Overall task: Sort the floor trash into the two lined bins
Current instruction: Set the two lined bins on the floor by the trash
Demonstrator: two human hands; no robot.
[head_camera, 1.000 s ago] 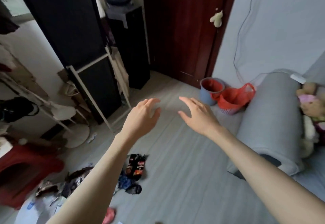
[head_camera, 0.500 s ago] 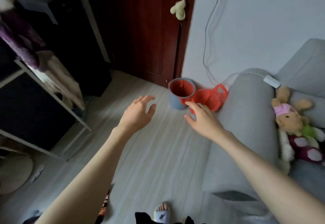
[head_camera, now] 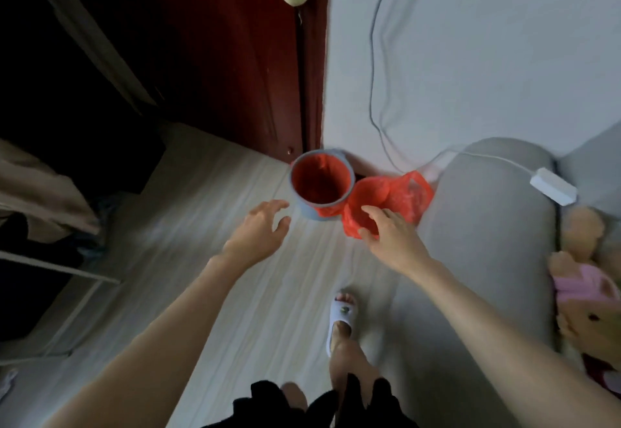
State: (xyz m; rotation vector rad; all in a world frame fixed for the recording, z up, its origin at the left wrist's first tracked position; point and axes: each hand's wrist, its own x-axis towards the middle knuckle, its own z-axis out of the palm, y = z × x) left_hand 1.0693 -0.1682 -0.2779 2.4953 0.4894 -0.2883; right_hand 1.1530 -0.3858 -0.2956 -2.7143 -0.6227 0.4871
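Both hands now reach the bins: the person has walked up to them, so the grey bin [head_camera: 321, 185] with its red liner and the red bag [head_camera: 386, 199] beside it sit just past the fingertips, by the door [head_camera: 235, 41] and the wall corner. A second ago they were well off across the floor, and the scattered trash lay low in view; none of it shows now, only a slippered foot [head_camera: 342, 316] on the floor [head_camera: 188, 259]. The left hand [head_camera: 258, 232] hovers just beside the bin's near wall, fingers spread and loosely bent, holding nothing; contact with the bin cannot be told through the blur. The right hand [head_camera: 393, 236] lies over the near edge of the red bag, fingers spread, thumb low against the plastic; whether it pinches the liner or only touches it cannot be told. Half a second earlier both hands were short of the bins. Judging from this, no trash is sorted yet, and the person is likely about to take hold of the bins or tidy the bag's liner, perhaps to bring them nearer the litter. The sofa arm [head_camera: 497, 226] stands close at the right
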